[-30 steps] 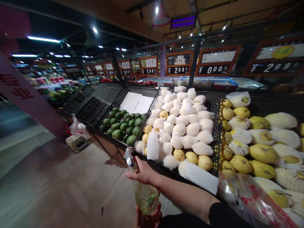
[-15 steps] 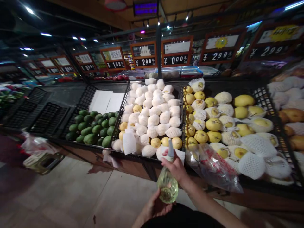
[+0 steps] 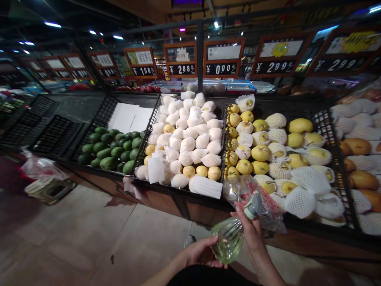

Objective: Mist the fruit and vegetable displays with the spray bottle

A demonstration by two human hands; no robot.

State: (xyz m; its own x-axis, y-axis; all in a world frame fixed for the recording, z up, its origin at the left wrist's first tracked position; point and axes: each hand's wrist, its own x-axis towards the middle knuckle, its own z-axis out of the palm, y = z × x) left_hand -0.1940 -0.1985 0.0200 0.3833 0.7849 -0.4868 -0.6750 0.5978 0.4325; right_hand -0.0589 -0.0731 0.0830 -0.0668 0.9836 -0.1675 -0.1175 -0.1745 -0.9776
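Observation:
A clear spray bottle (image 3: 229, 239) with pale yellow-green liquid and a grey trigger head is tilted to the right, low in the view. My right hand (image 3: 251, 228) is wrapped round its neck below the trigger head. My left hand (image 3: 202, 252) cups the round body from underneath. Both are in front of the produce stand, close to a crinkled clear plastic bag (image 3: 260, 198) hanging over the front edge of the pear bin. Just beyond it lie yellow pears (image 3: 262, 153), some in white foam nets.
Black crates hold net-wrapped pale fruit (image 3: 190, 143), green mangoes (image 3: 110, 149) and browner pears (image 3: 358, 147) at far right. Price signs (image 3: 224, 59) hang behind. A basket with plastic bags (image 3: 49, 186) sits on the tiled floor at left.
The camera swung right and moved along the stand. The bottle went from upright before the white-netted fruit to tilted right by the pear bin, both hands still on it.

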